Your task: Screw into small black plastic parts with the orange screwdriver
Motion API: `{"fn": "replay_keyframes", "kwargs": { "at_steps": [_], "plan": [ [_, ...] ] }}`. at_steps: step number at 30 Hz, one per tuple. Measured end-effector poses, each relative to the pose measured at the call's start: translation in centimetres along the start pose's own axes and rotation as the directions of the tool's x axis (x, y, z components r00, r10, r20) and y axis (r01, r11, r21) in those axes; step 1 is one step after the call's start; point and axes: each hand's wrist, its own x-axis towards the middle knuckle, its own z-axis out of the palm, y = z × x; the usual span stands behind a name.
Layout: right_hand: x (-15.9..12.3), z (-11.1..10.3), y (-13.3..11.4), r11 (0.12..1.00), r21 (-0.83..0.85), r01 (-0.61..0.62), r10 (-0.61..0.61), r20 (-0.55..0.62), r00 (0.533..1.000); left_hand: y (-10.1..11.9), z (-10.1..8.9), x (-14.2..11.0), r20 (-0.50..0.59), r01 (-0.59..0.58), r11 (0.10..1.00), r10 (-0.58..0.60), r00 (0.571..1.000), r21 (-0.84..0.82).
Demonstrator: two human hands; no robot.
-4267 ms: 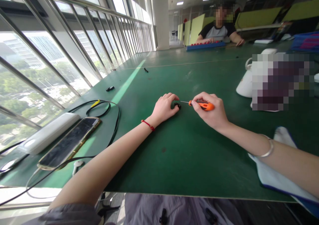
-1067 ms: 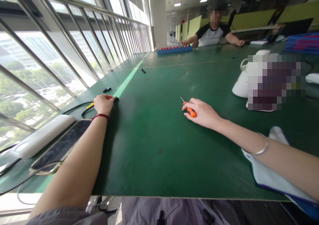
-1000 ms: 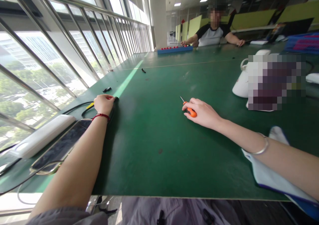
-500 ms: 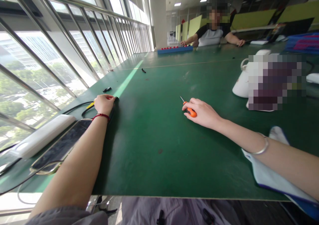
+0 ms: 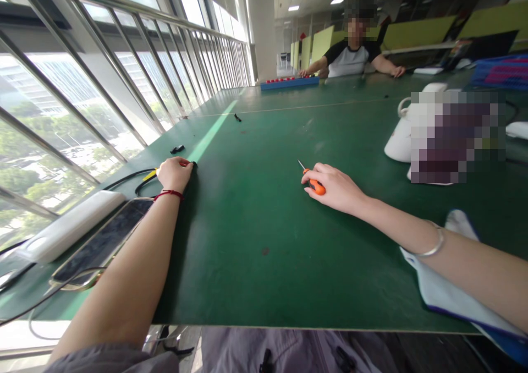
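Observation:
My right hand [image 5: 336, 186] is closed around the orange and black handle of a small screwdriver [image 5: 317, 187], resting low over the green table [image 5: 256, 219]. The thin metal shaft points away to the upper left. At the left side of the table my left hand [image 5: 174, 174] pinches a small black piece [image 5: 194, 164], mostly hidden by the fingers. A black cable [image 5: 131, 174] with a yellow tag [image 5: 150, 174] runs beside this hand. Just beyond it lies a small black part [image 5: 177, 149].
A phone [image 5: 103, 241] and a white power strip [image 5: 76, 224] lie by my left forearm. Another black bit [image 5: 237, 118] is farther off. A white jug [image 5: 400, 133] stands right, a pale cloth [image 5: 437, 285] under my right arm. Opposite, a person [image 5: 350, 59] sits near a blue rack [image 5: 289, 83].
My left hand has shifted very slightly to the right with the black piece. My right hand and the screwdriver have stayed in place.

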Motion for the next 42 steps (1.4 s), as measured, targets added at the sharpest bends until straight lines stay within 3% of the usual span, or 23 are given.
{"fn": "replay_keyframes", "kwargs": {
  "at_steps": [5, 9, 12, 15, 18, 21, 26, 30, 42],
  "plan": [
    [0.0, 0.1, 0.1, 1.0, -0.005, 0.023, -0.023, -0.029, 0.999, 2.7, 0.5, -0.8, -0.07, -0.168, 0.986, 0.168, 0.983, 0.012],
    [0.0, 0.1, 0.0, 0.999, 0.019, 0.035, -0.034, -0.051, 0.998, 7.7, 1.5, -3.6, -0.056, -0.381, 0.891, 0.379, 0.924, -0.246],
    [0.0, 0.1, -0.1, 0.993, 0.116, 0.006, 0.007, -0.11, 0.994, 11.7, 2.2, -7.0, -0.024, -0.486, 0.756, 0.53, 0.848, -0.438],
    [-0.1, -0.2, -0.2, 0.976, 0.217, 0.025, 0.027, -0.235, 0.972, 14.4, 2.4, -10.0, -0.057, -0.615, 0.623, 0.678, 0.733, -0.484],
    [-0.2, -0.5, -0.4, 0.965, 0.248, 0.084, 0.013, -0.366, 0.931, 15.1, 2.5, -11.7, -0.062, -0.712, 0.562, 0.765, 0.641, -0.42],
    [-0.5, -0.9, -1.1, 0.947, 0.304, 0.107, 0.044, -0.449, 0.893, 14.8, 2.6, -12.1, -0.034, -0.751, 0.536, 0.805, 0.592, -0.386],
    [-1.1, -1.3, -2.2, 0.864, 0.48, 0.149, 0.141, -0.516, 0.845, 14.5, 2.9, -11.9, -0.003, -0.738, 0.531, 0.811, 0.585, -0.416],
    [-1.2, -1.4, -2.3, 0.85, 0.499, 0.173, 0.147, -0.538, 0.83, 14.6, 2.8, -12.0, 0.001, -0.73, 0.538, 0.805, 0.593, -0.422],
    [-1.0, -1.3, -2.1, 0.864, 0.485, 0.135, 0.14, -0.489, 0.861, 14.5, 2.9, -12.0, 0.003, -0.744, 0.544, 0.808, 0.59, -0.388]
  ]
}}
